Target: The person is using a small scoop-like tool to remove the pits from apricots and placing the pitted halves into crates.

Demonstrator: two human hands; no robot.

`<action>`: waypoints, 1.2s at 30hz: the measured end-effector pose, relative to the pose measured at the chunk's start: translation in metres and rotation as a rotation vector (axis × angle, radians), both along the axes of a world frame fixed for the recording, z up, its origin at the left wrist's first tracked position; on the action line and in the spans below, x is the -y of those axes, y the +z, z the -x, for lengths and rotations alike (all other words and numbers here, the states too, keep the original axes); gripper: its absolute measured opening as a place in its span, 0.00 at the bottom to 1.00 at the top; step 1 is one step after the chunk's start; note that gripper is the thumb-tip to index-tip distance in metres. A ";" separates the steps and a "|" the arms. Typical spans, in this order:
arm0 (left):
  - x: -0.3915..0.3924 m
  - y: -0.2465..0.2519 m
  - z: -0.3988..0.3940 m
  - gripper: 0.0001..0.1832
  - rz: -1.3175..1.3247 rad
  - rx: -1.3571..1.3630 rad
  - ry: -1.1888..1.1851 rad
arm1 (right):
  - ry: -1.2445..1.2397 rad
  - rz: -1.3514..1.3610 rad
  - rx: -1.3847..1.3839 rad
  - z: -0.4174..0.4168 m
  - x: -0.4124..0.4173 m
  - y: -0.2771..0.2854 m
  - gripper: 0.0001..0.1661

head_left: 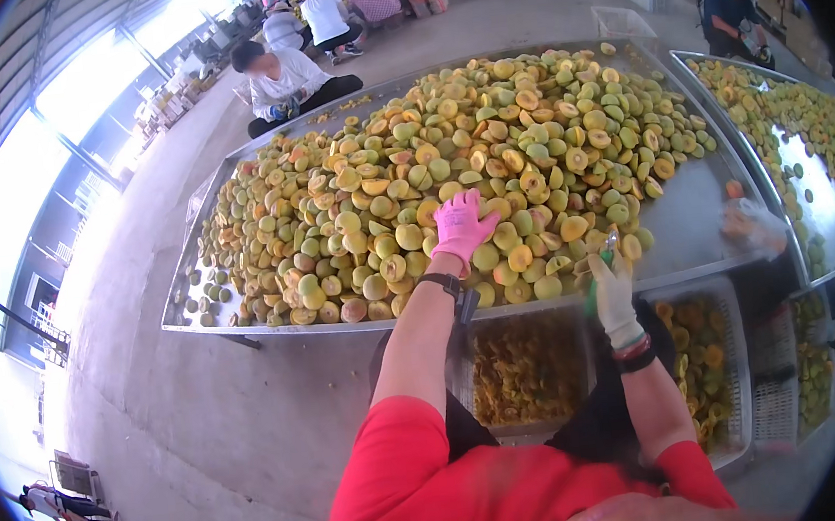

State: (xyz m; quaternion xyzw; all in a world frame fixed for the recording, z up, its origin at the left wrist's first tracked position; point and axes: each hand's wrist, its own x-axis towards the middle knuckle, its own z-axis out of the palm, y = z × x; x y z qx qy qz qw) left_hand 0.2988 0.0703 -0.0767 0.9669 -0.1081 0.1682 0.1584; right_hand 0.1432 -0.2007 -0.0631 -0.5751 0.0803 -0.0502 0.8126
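Note:
A wide heap of yellow-green stone fruit (409, 178), much of it halved, covers a shallow metal-topped table (692, 211) before me. My left hand (461, 225), in a pink glove, rests palm down on the near middle of the heap. Its thumb stands apart from the fingers, and no fruit shows in it, though the palm side is hidden. At the table's near edge my right hand (614, 294), in a pale glove, grips a green-handled hand tool (609, 249) with a metal tip. A fruit half seems to lie beside the tip; whether it touches is unclear.
Below the table edge, a crate (530, 370) of brownish-yellow fruit matter sits between my legs. To its right stands a white plastic crate (734, 381) of fruit pieces. A clear plastic bag (757, 228) lies at the table's right. Across the table sits a gloved person (288, 88).

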 end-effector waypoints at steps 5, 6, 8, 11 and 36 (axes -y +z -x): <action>0.020 0.039 0.045 0.30 0.767 0.114 -0.036 | -0.002 0.035 -0.003 0.065 0.000 0.008 0.14; 0.020 0.047 0.057 0.27 1.244 0.029 -0.158 | 0.032 0.040 -0.029 0.080 -0.006 0.018 0.15; 0.031 0.072 0.098 0.24 1.667 -0.302 -0.178 | 0.045 0.057 -0.055 0.102 -0.006 0.013 0.16; 0.025 0.064 0.137 0.32 1.984 -0.585 -0.343 | 0.107 0.077 -0.162 0.126 -0.017 0.002 0.16; 0.064 0.008 0.281 0.29 1.954 -0.658 -0.389 | 0.349 0.845 0.326 0.171 -0.047 -0.004 0.09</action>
